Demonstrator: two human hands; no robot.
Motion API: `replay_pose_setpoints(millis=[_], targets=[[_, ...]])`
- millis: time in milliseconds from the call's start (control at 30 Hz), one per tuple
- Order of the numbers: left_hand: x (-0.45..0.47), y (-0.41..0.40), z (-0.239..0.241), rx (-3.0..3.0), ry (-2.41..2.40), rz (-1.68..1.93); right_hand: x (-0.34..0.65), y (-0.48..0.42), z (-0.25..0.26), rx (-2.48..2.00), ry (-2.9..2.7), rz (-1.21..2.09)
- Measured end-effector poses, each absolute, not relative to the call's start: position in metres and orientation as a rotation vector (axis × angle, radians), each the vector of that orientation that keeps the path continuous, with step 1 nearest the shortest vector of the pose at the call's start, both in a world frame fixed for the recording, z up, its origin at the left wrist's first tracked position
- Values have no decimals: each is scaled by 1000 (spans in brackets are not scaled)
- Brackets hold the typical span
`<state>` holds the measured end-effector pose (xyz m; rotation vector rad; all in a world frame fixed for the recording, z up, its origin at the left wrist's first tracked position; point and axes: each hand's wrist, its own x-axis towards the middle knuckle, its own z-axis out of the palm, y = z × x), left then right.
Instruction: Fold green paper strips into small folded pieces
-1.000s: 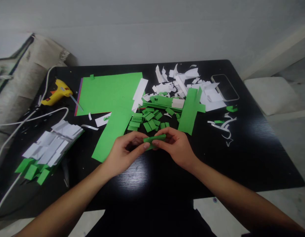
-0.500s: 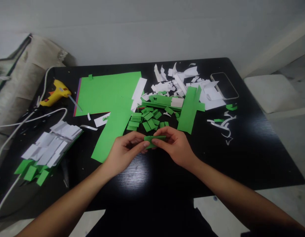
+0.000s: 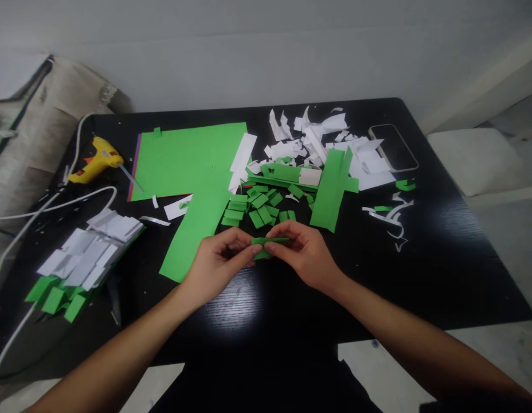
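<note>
- At table centre, near the front edge: L hand (image 3: 218,267) + R hand (image 3: 302,255) meet fingertip to fingertip, both pinched shut on a small green strip (image 3: 270,241).
- Strip sits just above the black table (image 3: 442,258), roughly level. L thumb + forefinger grip its left end, R fingers the right part; fingers hide much of it.
- Just behind the hands: pile of green bits (image 3: 257,209), small cut rectangles, lying loose.
- Behind-left: big green sheet (image 3: 184,160), flat, L-shaped. One leg runs down to just beside L hand.
- Right of the bits: long green piece (image 3: 330,192), lying at an angle, w/ white scraps (image 3: 309,140) heaped behind and around it.
- Rear right: phone (image 3: 397,149), flat, its near edge touching the scraps.
- Right of the long piece: thin white curls (image 3: 395,221), apart from the heap.
- Far left: yellow glue gun (image 3: 96,160) on its side, nozzle toward the sheet. White cable (image 3: 55,206) loops past it.
- Front-left: stack (image 3: 89,249) of white + green cut pieces, fanned out, well apart from both hands.
- Off the table, right: pale cushion (image 3: 472,160).
</note>
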<state>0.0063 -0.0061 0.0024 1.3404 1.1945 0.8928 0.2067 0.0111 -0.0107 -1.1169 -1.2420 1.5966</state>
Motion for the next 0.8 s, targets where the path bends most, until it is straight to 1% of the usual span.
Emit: replay_pose_setpoints(millis=[133, 267, 400, 500, 600, 800], targets=[[2, -6, 3, 1635, 1240, 838, 206, 10, -11, -1089, -1318, 1604], [0, -6, 2, 1911, 1246, 867, 206, 11, -11, -1090, -1320, 1623], [2, -7, -1, 1793, 1297, 959, 207, 13, -12, -1108, -1235, 1674], [4, -7, -1, 1690, 1293, 954, 207, 13, -12, -1099, -1122, 1748], [5, -6, 1, 1688, 1299, 965, 206, 13, -9, -1066, -1070, 1787], [-1, -5, 3, 1774, 1304, 1005, 207, 12, -6, -1031, -1137, 1782]])
